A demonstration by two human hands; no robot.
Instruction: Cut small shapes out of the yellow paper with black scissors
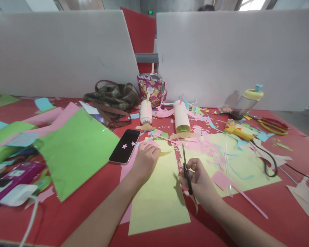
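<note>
The right hand (197,178) grips black scissors (186,175), its fingers bent around the handles and the blades pointing away from the person. The blades show edge-on, so I cannot tell how far apart they are. A pale curled scrap (195,204) shows just below the handles; whether the hand holds it is unclear.

The left hand (147,158) lies near the far left corner of a yellow sheet (158,202), fingers curled and palm down. A darker yellow piece (166,153) sits at the fingertips, and I cannot tell whether they pinch it. The sheet lies flat on the red bench (89,214) between the arms, partly over a pink sheet (125,214).

Left of the left hand is a phone (121,154), dark screen up, with two pink stars (124,146) on it. A large green sheet (77,154) lies just beyond the phone's left side. Past the hands are a small white roll (146,111) and a larger roll (181,113), with paper scraps around them. On the right, a yellow glue gun (238,131) lies with its cord toward the person, near a jar (244,104) with a yellow lid. Behind the rolls, a snack bag (151,87) leans beside a plaid bag (118,94).
</note>
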